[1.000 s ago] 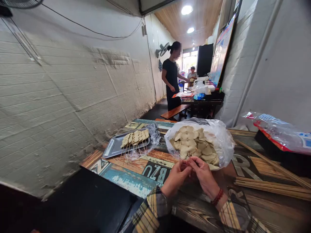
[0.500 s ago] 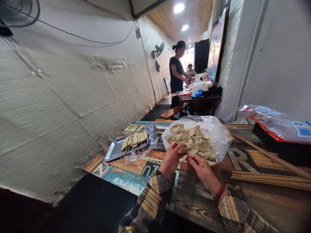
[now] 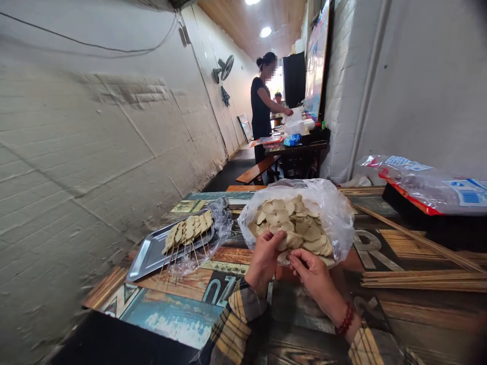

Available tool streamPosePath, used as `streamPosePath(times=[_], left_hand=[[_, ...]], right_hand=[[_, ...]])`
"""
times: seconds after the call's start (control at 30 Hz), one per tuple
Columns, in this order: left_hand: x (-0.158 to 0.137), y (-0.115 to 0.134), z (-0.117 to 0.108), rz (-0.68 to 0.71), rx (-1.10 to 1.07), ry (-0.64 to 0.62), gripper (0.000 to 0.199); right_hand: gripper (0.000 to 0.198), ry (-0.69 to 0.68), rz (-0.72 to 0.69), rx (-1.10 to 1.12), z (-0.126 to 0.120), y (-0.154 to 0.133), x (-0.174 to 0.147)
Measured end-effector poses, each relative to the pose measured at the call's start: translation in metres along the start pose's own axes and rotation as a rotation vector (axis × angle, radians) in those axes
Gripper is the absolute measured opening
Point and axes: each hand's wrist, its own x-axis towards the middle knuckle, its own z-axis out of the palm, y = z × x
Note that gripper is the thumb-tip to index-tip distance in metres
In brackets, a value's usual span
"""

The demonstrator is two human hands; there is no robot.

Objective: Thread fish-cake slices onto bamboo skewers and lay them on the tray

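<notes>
Two hands are close together at the near edge of a clear bag (image 3: 338,205), which sits on the desk (image 3: 178,317) heaped with pale, flat slices (image 3: 277,217). From here I see the left hand (image 3: 264,259) pinching a slice (image 3: 282,245) between thumb and fingers, right against the pile. The right hand (image 3: 317,279) is just beside it, thumb and forefinger pressed together; I cannot tell what, if anything, is between them. A dark red bracelet (image 3: 346,319) circles that wrist, and both sleeves (image 3: 239,314) are plaid.

Over on the person's left, a metal tray (image 3: 141,263) bears a row of skewered slices (image 3: 186,232), their sticks poking out over its near rim. Crumpled film (image 3: 222,218) lies between tray and bag. To the right of the bag are two bunches of loose sticks (image 3: 418,280), one slanting toward the other, and behind them a black pack (image 3: 403,203) with a red edge. Farther back a co-worker (image 3: 261,109) in black stands with an arm stretched over another desk (image 3: 300,148).
</notes>
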Motion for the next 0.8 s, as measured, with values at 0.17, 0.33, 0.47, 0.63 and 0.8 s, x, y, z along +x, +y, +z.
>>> streamPosePath(times=[0.17,0.33,0.47,0.63,0.8], left_hand=[[-0.0022,-0.0020,-0.0019,-0.004,-0.053,0.026,0.032],[-0.0051,0.0002,0.0039,-0.001,-0.119,0.063,0.030],[-0.0067,0.0023,0.0053,-0.007,-0.148,0.075,0.032],[-0.0060,-0.0005,0.0020,0.001,-0.158,0.070,0.034],[-0.0075,-0.0040,-0.0009,-0.028,-0.100,-0.060,0.036]], right_hand=[[0.036,-0.004,0.033,-0.057,-0.0002,0.0056,-0.0027],[0.036,-0.027,0.063,-0.075,-0.0003,0.0092,-0.0051],[0.036,-0.033,0.067,-0.083,-0.0007,0.0111,-0.0062],[0.035,-0.021,0.085,-0.063,-0.0009,0.0096,-0.0073],[0.035,0.042,0.090,-0.004,-0.0030,0.0034,-0.0066]])
